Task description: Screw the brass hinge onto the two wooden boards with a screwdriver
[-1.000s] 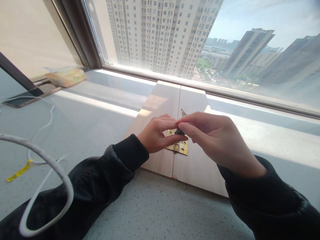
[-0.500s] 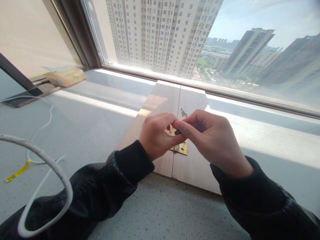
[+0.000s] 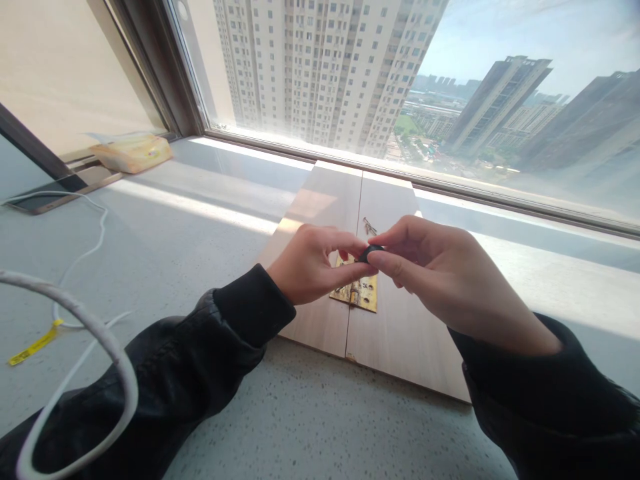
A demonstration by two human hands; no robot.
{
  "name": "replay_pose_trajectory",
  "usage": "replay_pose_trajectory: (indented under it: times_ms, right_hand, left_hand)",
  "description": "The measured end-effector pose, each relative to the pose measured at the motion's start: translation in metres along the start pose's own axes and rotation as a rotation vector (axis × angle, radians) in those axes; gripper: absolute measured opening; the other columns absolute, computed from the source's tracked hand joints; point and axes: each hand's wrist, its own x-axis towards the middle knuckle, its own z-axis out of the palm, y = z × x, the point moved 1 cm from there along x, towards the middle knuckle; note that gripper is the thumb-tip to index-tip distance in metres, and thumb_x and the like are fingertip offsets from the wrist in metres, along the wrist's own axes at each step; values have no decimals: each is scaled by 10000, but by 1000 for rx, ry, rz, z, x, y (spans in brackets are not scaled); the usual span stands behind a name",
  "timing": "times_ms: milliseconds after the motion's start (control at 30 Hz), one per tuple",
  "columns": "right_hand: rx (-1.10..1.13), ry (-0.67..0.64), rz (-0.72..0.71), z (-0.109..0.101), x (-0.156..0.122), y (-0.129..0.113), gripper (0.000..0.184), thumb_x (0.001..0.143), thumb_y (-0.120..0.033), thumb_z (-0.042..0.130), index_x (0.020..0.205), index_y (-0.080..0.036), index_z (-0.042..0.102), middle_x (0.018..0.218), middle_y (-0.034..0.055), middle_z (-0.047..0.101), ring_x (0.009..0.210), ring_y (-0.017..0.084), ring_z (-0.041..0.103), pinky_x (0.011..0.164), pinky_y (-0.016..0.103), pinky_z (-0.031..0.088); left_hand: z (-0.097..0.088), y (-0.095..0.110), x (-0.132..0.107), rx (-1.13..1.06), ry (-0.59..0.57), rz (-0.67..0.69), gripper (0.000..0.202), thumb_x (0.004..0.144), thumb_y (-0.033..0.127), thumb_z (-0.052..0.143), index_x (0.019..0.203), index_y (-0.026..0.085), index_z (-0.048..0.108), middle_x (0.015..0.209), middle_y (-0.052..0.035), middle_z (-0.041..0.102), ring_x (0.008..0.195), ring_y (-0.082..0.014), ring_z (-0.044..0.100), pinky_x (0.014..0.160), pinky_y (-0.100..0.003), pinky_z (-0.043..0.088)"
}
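Note:
Two light wooden boards [image 3: 400, 333] lie side by side on the sill, joined by a brass hinge [image 3: 364, 293]. My left hand [image 3: 310, 267] and my right hand [image 3: 440, 273] meet just above the hinge. Both pinch a small tool with a round black end [image 3: 371, 251]; a bit of red shows under my left fingers. The tool's lower part is hidden by the fingers. A few loose screws [image 3: 369, 227] lie on the boards just behind my hands.
A white cable [image 3: 85, 253] runs across the speckled counter at left, with a yellow tag [image 3: 30, 343]. A phone [image 3: 35, 200] and a yellow packet [image 3: 133, 153] lie at the far left by the window frame. The window glass is right behind the boards.
My hands have shifted slightly and the black round end of the tool now shows between the fingertips. The boards and hinge have not moved.

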Motion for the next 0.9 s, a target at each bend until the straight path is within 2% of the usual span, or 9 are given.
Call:
replay_pose_trajectory:
  times_ms: [100, 167, 333, 400, 533, 600, 700, 767, 900]
  right_hand:
    - [-68, 32, 35, 0, -1, 2, 221, 766, -429, 621, 753, -208, 603, 538, -31, 552, 488, 105, 479, 439, 247, 356]
    - [-119, 70, 53, 1, -1, 1, 253, 761, -449, 618, 717, -203, 581, 521, -30, 534, 476, 102, 459, 430, 247, 340]
    - [-184, 158, 20, 4, -2, -1, 304, 742, -472, 636, 668, -196, 531, 521, -37, 499, 483, 90, 416, 433, 246, 314]
    - [-140, 133, 7, 4, -2, -1, 269, 743, -455, 645, 737, -199, 566, 546, -41, 505, 494, 88, 427, 442, 243, 330]
    - [-5, -50, -11, 1, -3, 0, 246, 820, -405, 574, 983, -227, 619, 683, -22, 600, 532, 94, 505, 473, 240, 399]
    - [2, -90, -11, -1, -3, 1, 223, 828, -395, 563, 944, -221, 640, 723, -8, 632, 548, 97, 524, 485, 242, 414]
    - [-38, -62, 6, -3, -3, 2, 203, 785, -409, 612, 833, -215, 639, 632, -24, 607, 531, 100, 508, 475, 239, 397]
    - [-85, -36, 22, -2, -3, 2, 224, 763, -434, 628, 785, -211, 622, 559, -37, 565, 510, 101, 489, 459, 234, 375]
    - [-184, 41, 34, 3, -2, 1, 320, 741, -494, 627, 660, -194, 553, 488, -48, 482, 457, 83, 402, 415, 221, 307]
  left_hand:
    - [3, 4, 1, 63, 4, -44, 211, 678, 332, 729, 793, 169, 658, 689, 14, 647, 617, -98, 545, 569, -233, 442]
    - [6, 8, 1, 117, 61, -106, 293, 606, 363, 770, 752, 157, 621, 678, 16, 629, 600, -100, 524, 545, -236, 423]
    - [13, 11, -1, 177, 193, -109, 250, 679, 334, 707, 600, 150, 559, 530, 35, 534, 506, -80, 460, 487, -220, 364]
    - [13, 8, -2, 130, 168, -92, 238, 695, 327, 697, 607, 145, 571, 532, 31, 540, 507, -76, 462, 488, -212, 373]
    - [8, 0, -3, 19, 40, -47, 157, 715, 278, 699, 710, 135, 634, 619, 14, 627, 554, -71, 508, 553, -210, 428]
    - [5, -3, -2, -30, -47, -26, 137, 738, 269, 684, 774, 141, 653, 664, 6, 655, 590, -79, 540, 575, -214, 441]
    - [3, -4, -1, -76, -137, -17, 139, 773, 265, 648, 837, 143, 665, 733, -18, 677, 669, -100, 582, 624, -231, 462]
    - [4, -3, -1, -55, -117, -31, 200, 732, 309, 689, 828, 135, 668, 747, -26, 678, 688, -108, 583, 652, -243, 463]
    - [9, -3, -2, 75, 12, -62, 317, 619, 410, 763, 692, 126, 644, 648, -10, 628, 628, -114, 533, 611, -255, 419]
